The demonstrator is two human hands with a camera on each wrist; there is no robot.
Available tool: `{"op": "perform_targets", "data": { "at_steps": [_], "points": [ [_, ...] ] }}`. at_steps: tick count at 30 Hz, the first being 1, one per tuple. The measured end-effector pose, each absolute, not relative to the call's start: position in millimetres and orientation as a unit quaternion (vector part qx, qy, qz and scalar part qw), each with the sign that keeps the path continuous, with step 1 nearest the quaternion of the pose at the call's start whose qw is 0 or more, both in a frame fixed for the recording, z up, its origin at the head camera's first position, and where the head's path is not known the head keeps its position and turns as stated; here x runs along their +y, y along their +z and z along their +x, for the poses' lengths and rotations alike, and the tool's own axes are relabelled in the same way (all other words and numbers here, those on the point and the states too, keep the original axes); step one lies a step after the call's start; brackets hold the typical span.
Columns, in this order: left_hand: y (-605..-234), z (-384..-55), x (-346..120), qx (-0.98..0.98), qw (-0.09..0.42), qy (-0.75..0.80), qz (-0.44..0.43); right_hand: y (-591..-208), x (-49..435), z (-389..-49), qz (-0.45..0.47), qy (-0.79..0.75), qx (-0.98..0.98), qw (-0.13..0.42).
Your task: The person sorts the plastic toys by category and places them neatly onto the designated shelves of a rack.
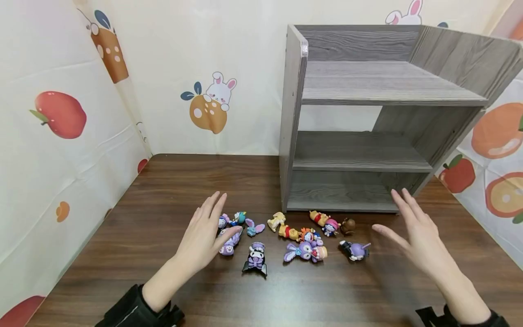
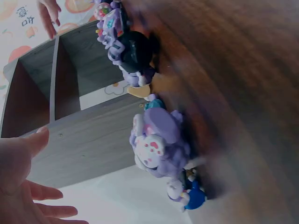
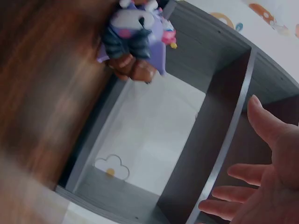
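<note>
A brown wood-grained table carries small toy figures and a grey shelf.

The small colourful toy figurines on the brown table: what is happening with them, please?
A person's bare left hand and bare right hand hover over the dark brown wood-grain table, holding nothing. The small colourful toy figurines are scattered mostly between them, in front of the grey wood-grain shelf unit.

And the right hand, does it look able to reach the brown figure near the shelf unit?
Probably yes: the right hand holds nothing, the brown figure lies close to its thumb side, and the head view shows only tabletop between them.
</note>
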State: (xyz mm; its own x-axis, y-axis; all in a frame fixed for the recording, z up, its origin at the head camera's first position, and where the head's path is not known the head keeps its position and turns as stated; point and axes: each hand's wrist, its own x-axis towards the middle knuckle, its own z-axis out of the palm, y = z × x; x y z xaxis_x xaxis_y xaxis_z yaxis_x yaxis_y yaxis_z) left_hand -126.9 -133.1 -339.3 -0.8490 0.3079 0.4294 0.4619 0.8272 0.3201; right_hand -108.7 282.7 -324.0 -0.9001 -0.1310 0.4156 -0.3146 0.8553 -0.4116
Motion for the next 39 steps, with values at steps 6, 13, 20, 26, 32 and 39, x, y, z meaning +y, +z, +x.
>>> {"op": "perform_targets", "data": {
  "at_steps": [6, 13, 20, 26, 32, 39],
  "points": [
    [-330.9, -137.6, -123.2, -0.927, 0.208, -0.227, -0.216, -312.1, 290.4, -111.5, 0.089, 0.259, -0.936, 0.220],
    [-316.2, -151.9, -105.9, -0.922, 0.200, -0.246, -0.223, -304.2, 295.7, -117.5, 0.071, 0.260, -0.929, 0.252],
    [-298.4, -167.3, -85.7, -0.913, 0.195, -0.277, -0.228, -296.8, 301.2, -125.3, 0.051, 0.266, -0.916, 0.297],
    [-281.8, -180.1, -68.6, -0.894, 0.220, -0.314, -0.233, -285.6, 305.0, -136.6, -0.001, 0.277, -0.888, 0.367],
    [-274.1, -195.3, -51.4, -0.877, 0.244, -0.345, -0.228, -280.1, 310.4, -152.6, -0.064, 0.292, -0.850, 0.433],
    [-272.1, -214.1, -30.9, -0.861, 0.238, -0.392, -0.218, -277.4, 323.4, -175.5, -0.133, 0.315, -0.839, 0.422]
  ]
}}
